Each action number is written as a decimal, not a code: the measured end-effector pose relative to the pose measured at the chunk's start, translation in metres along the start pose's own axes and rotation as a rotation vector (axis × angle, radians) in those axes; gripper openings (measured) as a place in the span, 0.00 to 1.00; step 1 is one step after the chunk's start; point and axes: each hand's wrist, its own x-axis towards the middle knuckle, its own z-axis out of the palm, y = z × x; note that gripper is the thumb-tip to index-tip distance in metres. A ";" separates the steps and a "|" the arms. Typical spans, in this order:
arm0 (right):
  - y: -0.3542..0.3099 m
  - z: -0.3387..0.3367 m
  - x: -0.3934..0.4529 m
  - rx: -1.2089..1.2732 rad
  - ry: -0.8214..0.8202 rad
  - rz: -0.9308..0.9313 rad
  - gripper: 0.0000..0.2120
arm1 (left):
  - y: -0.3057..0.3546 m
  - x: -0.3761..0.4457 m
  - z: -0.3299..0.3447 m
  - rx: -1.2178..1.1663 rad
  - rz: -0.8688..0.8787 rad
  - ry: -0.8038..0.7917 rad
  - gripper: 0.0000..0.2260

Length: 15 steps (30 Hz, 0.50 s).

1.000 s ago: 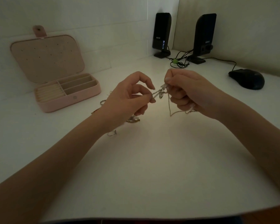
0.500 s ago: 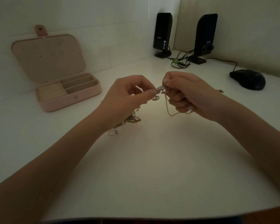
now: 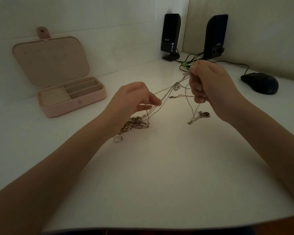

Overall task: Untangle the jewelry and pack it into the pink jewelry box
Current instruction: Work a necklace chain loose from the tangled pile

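Observation:
Thin tangled chains (image 3: 170, 89) stretch in the air between my two hands. My right hand (image 3: 209, 83) is raised and pinches the upper end of the chains. Lower down, my left hand (image 3: 134, 100) pinches the strands. More chain hangs from the right hand down to a dark oval pendant (image 3: 205, 114) on the white desk (image 3: 159, 175). A heap of jewelry (image 3: 134, 124) lies under my left hand, with a small ring (image 3: 117, 138) beside it. The pink jewelry box (image 3: 71, 99) stands open at the left, its compartments holding nothing that I can see.
Two black speakers (image 3: 170, 36) (image 3: 215, 37) stand at the back with their cables (image 3: 187, 64). A black mouse (image 3: 260, 83) lies at the right. The desk's front edge runs along the bottom of the view.
My hands were close together working at one knot. Now the right hand has lifted up and to the right, the left has dropped, and the chains are drawn out between them.

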 end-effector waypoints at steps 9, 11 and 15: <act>0.004 0.006 -0.003 -0.195 -0.017 -0.100 0.08 | 0.011 -0.003 -0.006 -0.636 -0.112 0.041 0.06; 0.003 0.005 -0.004 -0.131 -0.046 -0.093 0.09 | 0.011 -0.002 -0.005 -0.597 -0.158 0.065 0.10; 0.002 0.010 -0.007 -0.038 -0.129 -0.075 0.09 | 0.010 -0.004 -0.001 -0.043 -0.057 0.076 0.07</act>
